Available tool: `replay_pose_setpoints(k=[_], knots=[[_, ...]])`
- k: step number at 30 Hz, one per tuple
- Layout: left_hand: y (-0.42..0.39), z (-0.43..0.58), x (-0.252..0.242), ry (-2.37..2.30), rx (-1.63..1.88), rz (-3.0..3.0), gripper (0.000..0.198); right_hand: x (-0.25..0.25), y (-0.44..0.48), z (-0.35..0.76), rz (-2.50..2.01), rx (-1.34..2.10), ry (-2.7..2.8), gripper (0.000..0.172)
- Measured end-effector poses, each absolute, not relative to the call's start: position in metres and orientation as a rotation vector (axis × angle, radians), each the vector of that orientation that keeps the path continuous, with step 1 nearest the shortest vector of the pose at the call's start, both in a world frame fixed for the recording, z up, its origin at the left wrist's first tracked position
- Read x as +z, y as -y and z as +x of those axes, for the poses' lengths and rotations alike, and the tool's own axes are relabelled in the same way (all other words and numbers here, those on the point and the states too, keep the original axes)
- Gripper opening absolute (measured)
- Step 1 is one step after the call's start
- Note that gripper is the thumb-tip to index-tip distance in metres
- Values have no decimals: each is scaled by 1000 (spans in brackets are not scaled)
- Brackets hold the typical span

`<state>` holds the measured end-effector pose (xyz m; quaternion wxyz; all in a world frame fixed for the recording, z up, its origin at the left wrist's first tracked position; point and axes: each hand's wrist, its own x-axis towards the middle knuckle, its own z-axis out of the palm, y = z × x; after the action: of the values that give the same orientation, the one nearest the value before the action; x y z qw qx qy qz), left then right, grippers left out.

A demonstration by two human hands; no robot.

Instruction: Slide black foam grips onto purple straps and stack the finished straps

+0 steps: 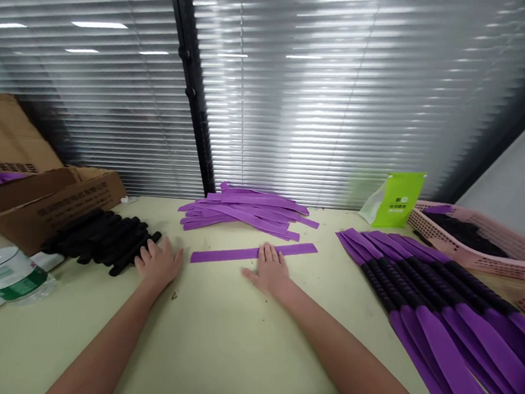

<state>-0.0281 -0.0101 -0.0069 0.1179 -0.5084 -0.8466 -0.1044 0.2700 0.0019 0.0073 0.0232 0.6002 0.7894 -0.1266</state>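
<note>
A single purple strip lies flat across the table in front of me. My right hand rests on it, fingers stretched over its middle and palm down. To the left, my left hand touches the near end of a heap of black rolls, its fingers spread over the closest one. Whether it grips that roll I cannot make out. Behind the single strip sits a loose pile of purple strips. On the right, several purple strips with black wrapped middles lie side by side.
An open cardboard box stands at the left, with a clear plastic container nearer me. Back right are a green and white pouch and a pink basket holding black items. Window blinds rise behind the table.
</note>
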Motion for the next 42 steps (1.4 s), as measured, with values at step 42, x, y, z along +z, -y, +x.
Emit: replay_pose_setpoints(k=[42], knots=[[20,-4,8,2290,-232,-1600,55,12,1,270,1863,-396,-2428,98]])
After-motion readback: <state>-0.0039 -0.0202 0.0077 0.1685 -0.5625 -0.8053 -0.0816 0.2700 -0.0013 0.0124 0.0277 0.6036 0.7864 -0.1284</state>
